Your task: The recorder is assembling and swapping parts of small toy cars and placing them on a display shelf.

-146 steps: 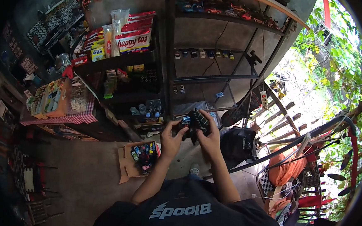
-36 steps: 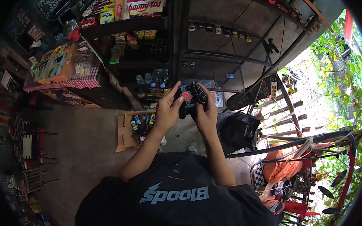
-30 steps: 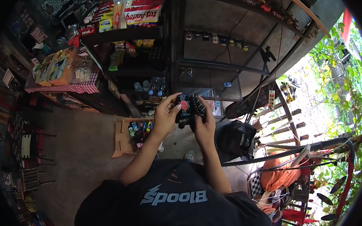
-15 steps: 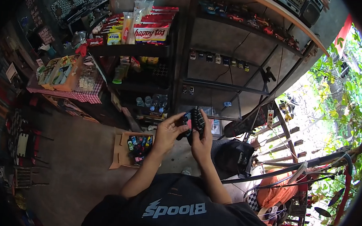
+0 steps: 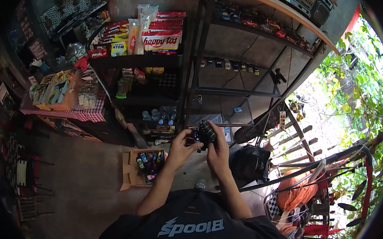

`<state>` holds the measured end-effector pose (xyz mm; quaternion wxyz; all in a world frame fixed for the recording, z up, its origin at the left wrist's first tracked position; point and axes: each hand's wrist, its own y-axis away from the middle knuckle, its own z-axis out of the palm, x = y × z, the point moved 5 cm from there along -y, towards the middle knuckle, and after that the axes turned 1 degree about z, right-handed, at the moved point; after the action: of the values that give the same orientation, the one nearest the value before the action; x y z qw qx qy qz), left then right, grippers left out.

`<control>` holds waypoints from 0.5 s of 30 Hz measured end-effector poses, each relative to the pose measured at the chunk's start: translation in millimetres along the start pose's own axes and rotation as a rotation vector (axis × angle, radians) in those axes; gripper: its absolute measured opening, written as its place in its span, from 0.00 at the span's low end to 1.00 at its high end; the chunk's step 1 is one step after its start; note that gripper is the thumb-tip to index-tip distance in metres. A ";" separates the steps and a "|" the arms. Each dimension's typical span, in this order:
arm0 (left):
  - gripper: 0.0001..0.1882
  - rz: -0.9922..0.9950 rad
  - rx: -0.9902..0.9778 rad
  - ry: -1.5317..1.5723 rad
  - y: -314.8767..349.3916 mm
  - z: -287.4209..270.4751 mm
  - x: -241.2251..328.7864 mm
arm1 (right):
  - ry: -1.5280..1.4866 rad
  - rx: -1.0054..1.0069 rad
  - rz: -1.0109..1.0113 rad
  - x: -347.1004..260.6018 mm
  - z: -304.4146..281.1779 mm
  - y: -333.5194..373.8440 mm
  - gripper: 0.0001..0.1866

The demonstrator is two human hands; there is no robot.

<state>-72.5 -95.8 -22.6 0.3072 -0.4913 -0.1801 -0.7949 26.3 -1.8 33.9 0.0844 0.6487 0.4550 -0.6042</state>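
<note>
Before my chest, both hands are closed round a black toy car (image 5: 207,132) with a ridged, chunky outer side. My left hand (image 5: 181,150) grips it from the left, thumb against it, where a small blue-and-silver patch shows. The fingers of my right hand (image 5: 218,151) wrap its right side and far edge. Much of the toy is covered by my fingers, and its exact shape is hard to make out. Below and left of my hands, an open cardboard box (image 5: 129,170) on the floor holds several small toy cars (image 5: 147,161) in mixed colours.
Ahead stands a dark metal shelf (image 5: 239,92) bearing rows of toy cars. Left of it is a black snack rack (image 5: 135,62), then a table with a red checked cloth (image 5: 86,113). A black bag (image 5: 250,164) and a dark curved bar (image 5: 302,173) are at my right.
The toy has turned in my hands: its pink patch is hidden now, and the ridged side leans more to the left. My view has shifted slightly.
</note>
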 end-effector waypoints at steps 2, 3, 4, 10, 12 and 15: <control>0.22 0.066 -0.024 -0.112 -0.5 1.1 1.1 | 0.107 -0.008 -0.076 -10.4 8.0 -0.1 0.33; 0.21 0.053 -0.034 -0.121 -2.5 -3.6 -1.6 | 0.127 -0.012 -0.095 -13.4 12.2 2.4 0.33; 0.21 0.049 -0.040 -0.121 -3.0 -7.3 -0.2 | 0.146 -0.016 -0.112 -15.7 16.2 5.8 0.34; 0.18 0.149 0.029 0.038 -10.8 -29.5 14.9 | 0.069 0.022 -0.089 -26.3 31.9 22.5 0.34; 0.19 0.161 0.110 0.039 -11.4 -33.6 26.2 | 0.065 0.055 -0.083 -26.8 37.0 24.5 0.34; 0.19 0.178 0.127 0.060 -17.5 -44.3 39.2 | 0.048 0.064 -0.084 -21.3 48.1 29.7 0.34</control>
<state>-126.7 -121.1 -7.4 0.4122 -0.4610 -0.1766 -0.7658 16.0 -60.8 26.9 0.0273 0.6457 0.4641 -0.6058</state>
